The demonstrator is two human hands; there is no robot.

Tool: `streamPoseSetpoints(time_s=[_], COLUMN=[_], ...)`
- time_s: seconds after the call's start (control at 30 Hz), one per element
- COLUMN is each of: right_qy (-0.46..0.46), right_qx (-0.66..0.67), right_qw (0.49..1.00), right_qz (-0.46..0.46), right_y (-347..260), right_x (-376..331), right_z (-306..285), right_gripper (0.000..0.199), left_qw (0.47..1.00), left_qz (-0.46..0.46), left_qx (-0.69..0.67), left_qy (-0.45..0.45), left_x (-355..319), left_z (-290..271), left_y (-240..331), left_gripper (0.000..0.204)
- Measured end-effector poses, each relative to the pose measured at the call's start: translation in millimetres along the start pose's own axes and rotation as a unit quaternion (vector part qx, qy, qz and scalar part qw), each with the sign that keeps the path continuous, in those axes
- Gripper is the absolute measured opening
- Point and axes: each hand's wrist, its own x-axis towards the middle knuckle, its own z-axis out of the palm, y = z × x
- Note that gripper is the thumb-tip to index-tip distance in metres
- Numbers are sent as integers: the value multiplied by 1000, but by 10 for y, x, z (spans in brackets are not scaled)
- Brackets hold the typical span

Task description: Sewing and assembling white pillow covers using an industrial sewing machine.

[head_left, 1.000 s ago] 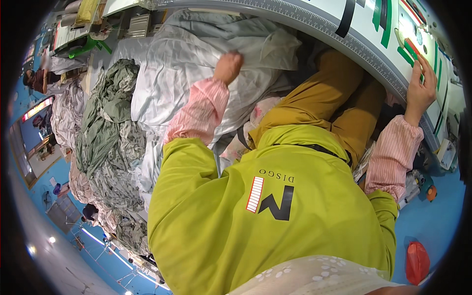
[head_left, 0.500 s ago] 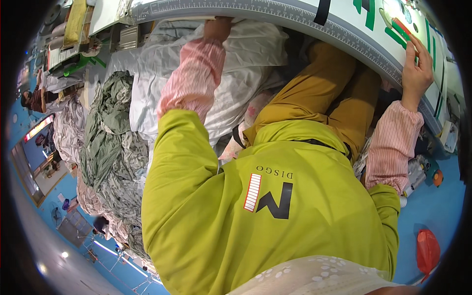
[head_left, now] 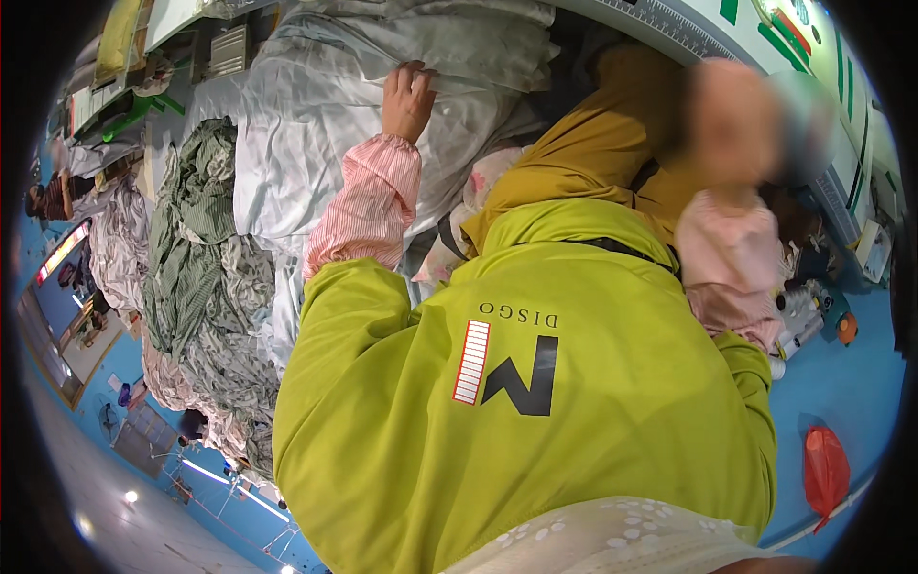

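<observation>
White fabric [head_left: 316, 115] lies heaped in loose folds at the upper left, beside my legs in brown trousers. My left hand [head_left: 408, 103] is on it, fingers bent over a fold and closed on the cloth. My right hand [head_left: 732, 120] is blurred in front of the grey ruler edge of the table, so its fingers and anything in them cannot be made out. A pale greenish blur sits just right of it. Pink striped sleeves cover both my forearms.
A white tabletop with a ruler edge [head_left: 669, 24] and green strips [head_left: 784, 40] curves across the upper right. Green striped fabric [head_left: 196, 239] is piled at the left. A red bag [head_left: 825, 474] lies on the blue floor. Other people are far off at the left.
My left hand has come down from the table's edge onto the white fabric. My right hand has left the tabletop and moved left and inward, now blurred.
</observation>
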Motion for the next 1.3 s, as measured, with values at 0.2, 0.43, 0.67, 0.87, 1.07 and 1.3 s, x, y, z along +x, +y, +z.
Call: streamPoseSetpoints(time_s=[0.2, 0.43, 0.67, 0.87, 1.07, 1.3], right_qy=[-195, -271, -239, -144, -140, -264], right_qx=[227, 210, 253, 251, 368, 511], right_qw=[944, 922, 912, 893, 839, 743], right_qz=[140, 180, 217, 345, 374, 341], right_y=[-612, -577, -534, -627, -852, -1111], right_x=[-548, -775, -791, -736, -323, -155], right_z=[923, 1203, 1057, 1082, 1127, 785], right_gripper=[24, 24, 24, 48, 74, 43], left_qw=[996, 980, 991, 986, 980, 977], left_qz=[-82, 139, 45, -7, 3, 4], left_qx=[28, 128, -89, -156, -197, -209], left_qy=[31, -67, -88, -49, -32, 34], left_x=[-8, 711, 1060, 1093, 1003, 1278], left_z=[152, 316, 298, -606, -1602, -2844], left_y=[-46, -31, 284, 523, 1093, 1821], left_gripper=[49, 50, 28, 18, 15, 15])
